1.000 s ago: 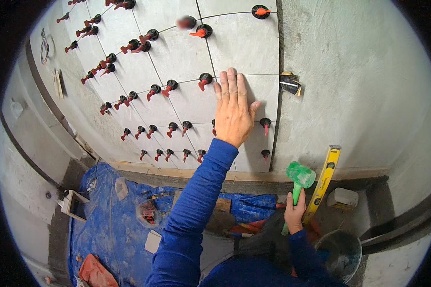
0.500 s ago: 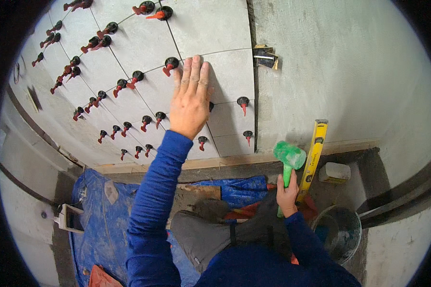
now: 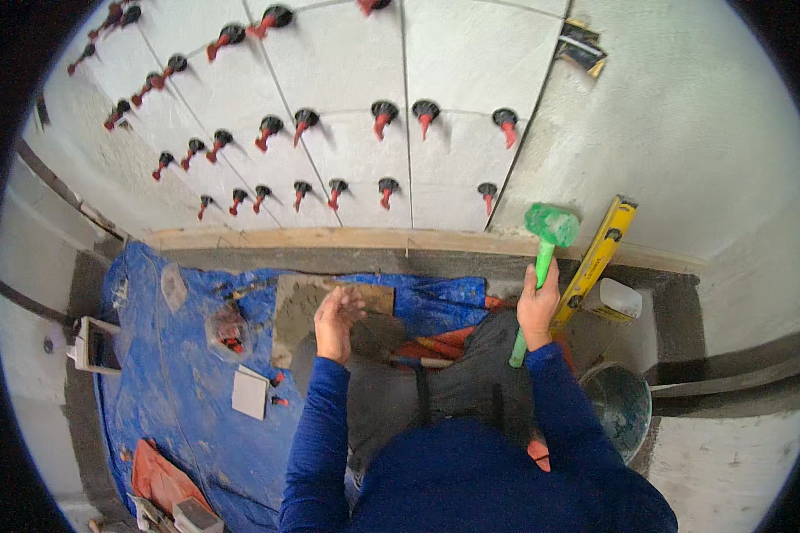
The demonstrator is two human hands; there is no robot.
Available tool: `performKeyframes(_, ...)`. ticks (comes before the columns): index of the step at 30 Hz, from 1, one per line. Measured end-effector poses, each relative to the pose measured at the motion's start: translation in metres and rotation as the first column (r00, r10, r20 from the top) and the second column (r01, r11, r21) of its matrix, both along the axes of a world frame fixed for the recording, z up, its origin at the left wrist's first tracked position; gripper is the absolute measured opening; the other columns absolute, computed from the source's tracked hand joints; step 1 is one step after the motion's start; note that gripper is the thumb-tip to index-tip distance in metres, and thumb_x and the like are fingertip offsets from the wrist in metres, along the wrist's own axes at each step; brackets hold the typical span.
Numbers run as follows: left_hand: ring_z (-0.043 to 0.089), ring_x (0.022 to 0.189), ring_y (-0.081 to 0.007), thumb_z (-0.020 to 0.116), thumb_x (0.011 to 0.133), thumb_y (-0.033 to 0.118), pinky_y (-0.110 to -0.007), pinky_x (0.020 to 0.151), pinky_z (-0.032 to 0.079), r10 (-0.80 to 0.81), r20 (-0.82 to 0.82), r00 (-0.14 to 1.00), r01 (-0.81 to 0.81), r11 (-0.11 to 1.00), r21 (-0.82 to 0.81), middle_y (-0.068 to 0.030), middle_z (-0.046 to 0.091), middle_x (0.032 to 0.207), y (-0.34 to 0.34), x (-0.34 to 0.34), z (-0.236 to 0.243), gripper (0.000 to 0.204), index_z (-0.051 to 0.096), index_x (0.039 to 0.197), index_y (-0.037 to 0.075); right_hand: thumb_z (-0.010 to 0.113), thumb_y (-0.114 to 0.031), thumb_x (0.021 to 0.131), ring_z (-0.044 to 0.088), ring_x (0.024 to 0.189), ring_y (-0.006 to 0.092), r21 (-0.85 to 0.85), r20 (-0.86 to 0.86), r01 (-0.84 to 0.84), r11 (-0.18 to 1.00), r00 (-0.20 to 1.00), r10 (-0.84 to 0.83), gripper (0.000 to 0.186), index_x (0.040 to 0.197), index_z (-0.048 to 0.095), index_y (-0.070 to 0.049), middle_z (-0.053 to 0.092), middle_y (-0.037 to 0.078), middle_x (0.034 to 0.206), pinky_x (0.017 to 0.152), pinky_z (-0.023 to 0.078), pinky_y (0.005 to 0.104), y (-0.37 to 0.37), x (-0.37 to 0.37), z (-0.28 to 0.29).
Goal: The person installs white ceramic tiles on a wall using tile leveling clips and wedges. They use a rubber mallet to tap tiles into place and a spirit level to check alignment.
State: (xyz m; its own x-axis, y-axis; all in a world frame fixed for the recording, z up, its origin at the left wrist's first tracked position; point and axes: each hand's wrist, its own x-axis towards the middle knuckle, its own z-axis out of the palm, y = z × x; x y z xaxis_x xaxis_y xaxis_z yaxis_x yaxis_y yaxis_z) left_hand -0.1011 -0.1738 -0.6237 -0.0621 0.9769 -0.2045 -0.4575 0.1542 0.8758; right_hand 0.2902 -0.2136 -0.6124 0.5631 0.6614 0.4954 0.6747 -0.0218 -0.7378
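Observation:
My right hand [image 3: 537, 306] is wrapped round the handle of a green rubber mallet [image 3: 552, 225], its head up and smeared pale. Over my lap, my left hand [image 3: 336, 322] hangs in the air with fingers loosely curled and apart, holding nothing. It is nearest to a mud-stained board [image 3: 295, 302] on the ground behind it. In front stands a wall of large light tiles [image 3: 462, 62]. Black and red levelling clips [image 3: 384, 117] stick out along the joints.
A yellow spirit level [image 3: 597, 258] leans right of the mallet, beside a white container [image 3: 618, 300] and a bucket [image 3: 645, 409]. A wooden batten [image 3: 329, 238] runs beneath the tiles. The blue tarp [image 3: 178, 391] carries a tile offcut [image 3: 249, 393] and a clear bag with red pieces [image 3: 229, 332].
My left hand has come off the tile and down over my lap. My right hand still grips the mallet. The view has tilted lower, showing more of the tarp.

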Motion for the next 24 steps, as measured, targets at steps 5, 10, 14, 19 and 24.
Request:
performKeyframes(5, 0.062, 0.114, -0.0254, 0.062, 0.101, 0.055, -0.045, 0.099, 0.050, 0.105, 0.265, 0.958, 0.024, 0.897, -0.441, -0.0111, 0.064, 0.125, -0.035, -0.032, -0.077, 0.069, 0.054, 0.145, 0.002, 0.066, -0.024, 0.103, 0.066, 0.109, 0.0514, -0.054, -0.038, 0.033, 0.998, 0.999, -0.035, 0.050, 0.143, 0.053, 0.002, 0.069, 0.031, 0.119, 0.091, 0.052, 0.0516, -0.001, -0.005, 0.004)
performKeyframes(10, 0.061, 0.114, -0.0247, 0.063, 0.100, 0.052, -0.041, 0.099, 0.048, 0.041, 0.269, 0.962, 0.062, 0.929, -0.365, -0.0070, 0.065, 0.124, -0.026, -0.046, -0.097, 0.048, 0.063, 0.127, 0.011, 0.064, -0.022, 0.104, 0.066, 0.116, 0.0463, -0.011, -0.016, 0.036, 0.999, 0.999, -0.037, 0.048, 0.143, 0.053, 0.003, 0.067, 0.029, 0.126, 0.096, 0.052, 0.0473, 0.002, -0.014, 0.006)
performKeyframes(14, 0.061, 0.115, -0.0249, 0.063, 0.101, 0.051, -0.042, 0.100, 0.048, 0.042, 0.260, 0.965, 0.065, 0.919, -0.388, -0.0073, 0.064, 0.125, -0.018, -0.054, -0.102, 0.053, 0.060, 0.132, 0.008, 0.063, -0.020, 0.104, 0.065, 0.118, 0.0455, -0.022, -0.027, 0.061, 0.998, 0.998, -0.062, 0.048, 0.144, 0.052, 0.004, 0.067, 0.029, 0.128, 0.097, 0.051, 0.0465, 0.006, -0.018, 0.005)
performKeyframes(19, 0.060, 0.117, -0.0248, 0.064, 0.100, 0.051, -0.042, 0.100, 0.048, 0.026, 0.253, 0.967, 0.081, 0.913, -0.401, -0.0081, 0.063, 0.126, -0.013, -0.057, -0.105, 0.063, 0.057, 0.140, 0.003, 0.063, -0.022, 0.104, 0.067, 0.112, 0.0470, 0.010, 0.029, 0.058, 0.998, 0.998, -0.058, 0.046, 0.142, 0.054, 0.001, 0.069, 0.028, 0.122, 0.093, 0.053, 0.0476, 0.006, -0.021, 0.007)
performKeyframes(24, 0.060, 0.116, -0.0242, 0.064, 0.101, 0.051, -0.042, 0.100, 0.048, 0.003, 0.243, 0.970, 0.093, 0.919, -0.382, -0.0087, 0.063, 0.127, -0.015, -0.058, -0.102, 0.064, 0.055, 0.143, 0.003, 0.063, -0.020, 0.104, 0.068, 0.109, 0.0466, 0.043, 0.071, 0.049, 0.998, 0.996, -0.052, 0.042, 0.140, 0.056, 0.001, 0.070, 0.026, 0.119, 0.092, 0.053, 0.0477, 0.004, -0.025, 0.015)
